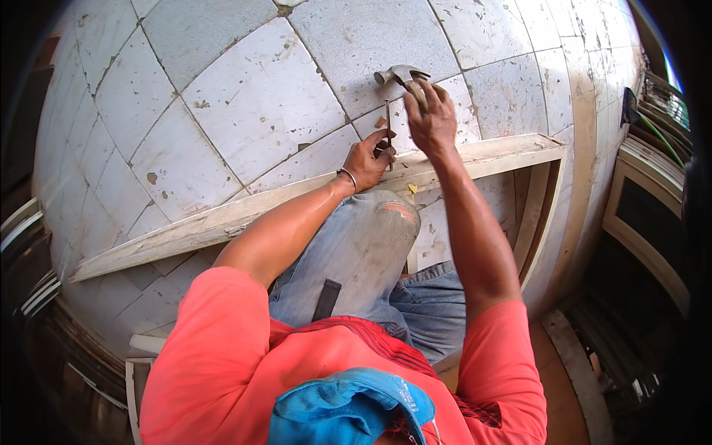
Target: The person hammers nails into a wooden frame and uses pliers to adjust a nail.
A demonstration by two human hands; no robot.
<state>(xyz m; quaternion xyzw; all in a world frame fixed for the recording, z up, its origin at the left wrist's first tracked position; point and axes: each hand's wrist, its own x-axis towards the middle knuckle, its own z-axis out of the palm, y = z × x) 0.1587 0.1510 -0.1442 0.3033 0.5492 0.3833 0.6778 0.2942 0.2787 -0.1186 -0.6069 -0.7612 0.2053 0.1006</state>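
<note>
My left hand (368, 159) closes its fingers round a thin dark metal rod (389, 115), whose lower end is at the wooden frame (504, 150). Whether that end is a nail, punch or chisel tip cannot be made out. In my right hand (432, 120) is a claw hammer (403, 73), gripped by its short visible stretch of handle. Its head hangs just beyond the rod's far end, apart from it. The pale, worn frame lies on the tiles across my bent knee, one long rail running from lower left to upper right.
Chipped white tiles (259, 89) spread ahead and to the left. A small brown chip (381, 122) lies by the rod, a yellow scrap (413, 188) near my knee. Framed panels (649, 200) lean at the right, and stacked lengths (37, 297) stand at the left.
</note>
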